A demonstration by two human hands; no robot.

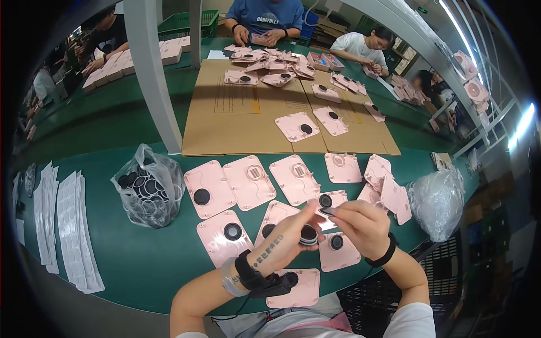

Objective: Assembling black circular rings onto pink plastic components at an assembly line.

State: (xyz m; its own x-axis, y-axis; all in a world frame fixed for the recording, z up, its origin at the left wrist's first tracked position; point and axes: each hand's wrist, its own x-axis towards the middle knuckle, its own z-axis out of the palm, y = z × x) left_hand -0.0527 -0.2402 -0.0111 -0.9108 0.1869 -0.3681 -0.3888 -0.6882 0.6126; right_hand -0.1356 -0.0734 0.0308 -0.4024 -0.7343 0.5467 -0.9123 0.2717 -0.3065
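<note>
Close together over the bench, both hands are busy: the left hand [286, 232] is curled around a small stack of black round parts [308, 235], and the right hand [363, 224] pinches a thin dark disc [326, 212] just above it; whether the hands touch, I cannot tell. Under them spreads my green table [141, 253], laid with square pink panels [255, 188], several bearing a black round piece. To my left sit a clear bag [134, 209] of black rings and long white strips [78, 236] with rounded outlines; to my right, a bulging clear plastic bag [439, 204]. Beyond the near panels lies a brown cardboard sheet [225, 127], heaped with more panels at its far end. Past a pale post [147, 62], people work at green tables, one in a blue shirt [265, 17] facing me, and bright tube lights [521, 127] hang at right.
</note>
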